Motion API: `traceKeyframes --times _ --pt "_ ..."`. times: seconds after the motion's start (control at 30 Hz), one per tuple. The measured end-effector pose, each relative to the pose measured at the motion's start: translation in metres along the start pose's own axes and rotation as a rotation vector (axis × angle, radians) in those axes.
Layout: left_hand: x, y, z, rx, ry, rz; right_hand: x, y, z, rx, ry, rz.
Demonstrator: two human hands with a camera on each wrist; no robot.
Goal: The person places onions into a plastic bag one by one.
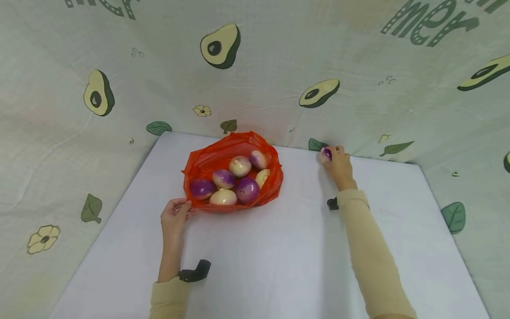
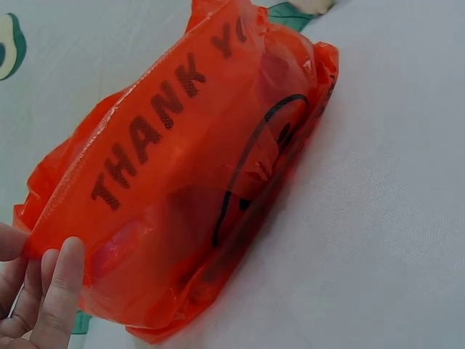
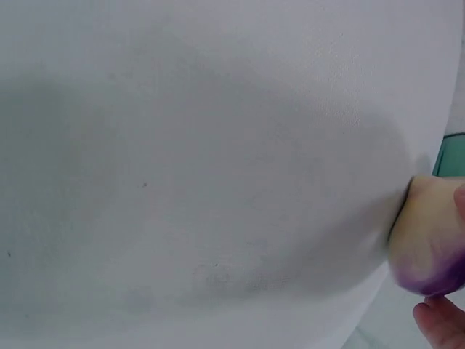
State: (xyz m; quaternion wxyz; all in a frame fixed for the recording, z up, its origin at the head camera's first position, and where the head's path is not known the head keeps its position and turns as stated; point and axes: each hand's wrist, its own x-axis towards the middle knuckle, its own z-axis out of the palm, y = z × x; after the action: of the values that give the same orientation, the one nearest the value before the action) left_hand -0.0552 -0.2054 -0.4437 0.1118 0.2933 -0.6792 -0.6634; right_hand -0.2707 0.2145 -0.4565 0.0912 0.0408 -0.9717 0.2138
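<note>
A red plastic bag (image 1: 233,208) lies with its mouth spread wide on the white table, several purple-and-white turnips (image 1: 247,190) inside. At the bag's near left corner, my left hand (image 1: 175,212) pinches the rim between thumb and fingers. The left wrist view shows the outside of the bag (image 2: 160,167), printed with "THANK" and a black line drawing. Near the table's back edge, right of the bag, my right hand (image 1: 340,166) grips one turnip (image 1: 326,155). That turnip (image 3: 429,233) shows its pale top and purple side in the right wrist view, fingers (image 3: 439,320) against it.
The white table (image 1: 263,266) extends around the bag and ends at a cloth backdrop (image 1: 263,88) printed with avocados, leaves and flowers. Black wrist cameras (image 1: 195,271) stick out from both forearms.
</note>
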Motion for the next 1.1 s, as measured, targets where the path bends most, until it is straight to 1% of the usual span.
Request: traceKeyframes --times 0.13,0.3,0.4,0.57,0.63,0.73,0.93,1.03,1.1 --pt "0.000 0.001 0.000 0.008 -0.002 -0.001 0.002 -0.001 -0.002 -0.017 -0.014 0.020" --pt "-0.002 0.003 0.001 0.016 -0.013 -0.005 0.004 0.001 -0.004 0.007 0.006 0.034" --pt "-0.001 0.003 0.000 0.017 -0.016 -0.005 0.005 0.004 -0.006 0.016 -0.002 0.030" --pt "-0.002 0.003 -0.001 0.007 -0.013 0.017 0.006 0.005 -0.009 0.023 -0.057 0.037" --pt "-0.002 0.002 -0.001 -0.018 -0.006 0.026 0.007 0.005 -0.011 0.027 -0.071 0.036" --pt "-0.001 0.001 -0.001 -0.028 0.000 0.037 0.006 0.004 -0.015 0.031 -0.087 0.032" --pt "-0.001 0.001 -0.001 -0.003 -0.005 0.032 0.005 0.003 -0.020 0.015 -0.130 0.028" --pt "-0.001 0.000 0.000 -0.031 -0.002 0.033 0.005 0.003 -0.022 0.012 -0.161 0.040" --pt "-0.001 -0.001 -0.001 -0.033 0.003 0.031 0.005 0.003 -0.024 0.019 -0.185 0.057"
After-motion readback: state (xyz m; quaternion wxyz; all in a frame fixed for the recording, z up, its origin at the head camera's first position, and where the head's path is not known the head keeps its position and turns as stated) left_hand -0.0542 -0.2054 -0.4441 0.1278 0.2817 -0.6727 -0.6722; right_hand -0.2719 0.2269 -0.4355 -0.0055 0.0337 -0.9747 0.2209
